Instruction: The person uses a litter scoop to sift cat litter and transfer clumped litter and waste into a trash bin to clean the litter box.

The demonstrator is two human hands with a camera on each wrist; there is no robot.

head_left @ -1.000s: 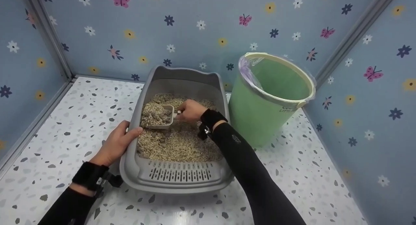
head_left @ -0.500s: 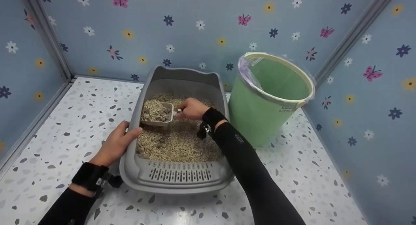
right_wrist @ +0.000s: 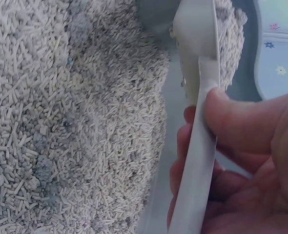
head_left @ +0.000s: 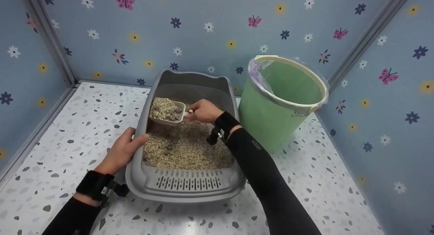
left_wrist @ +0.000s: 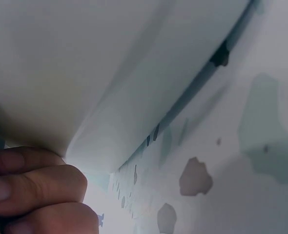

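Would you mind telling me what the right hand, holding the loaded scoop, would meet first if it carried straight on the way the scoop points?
Probably the left wall of the litter box: the right hand points the scoop leftward above the litter. Depth is unclear; it might clear the rim.

Smooth plastic things and rough, grainy litter on a glossy speckled table.

My right hand point(head_left: 202, 111) holds a scoop point(head_left: 168, 112) of smooth, matt pale plastic, heaped with rough, dry pellet litter point(head_left: 184, 150). My left hand point(head_left: 121, 153) rests on the litter box point(head_left: 184, 189), smooth matt grey plastic. The bin point(head_left: 271, 118) is matt green plastic, lined with thin, shiny clear film. The table point(head_left: 67, 133) looks polished, with terrazzo flecks.
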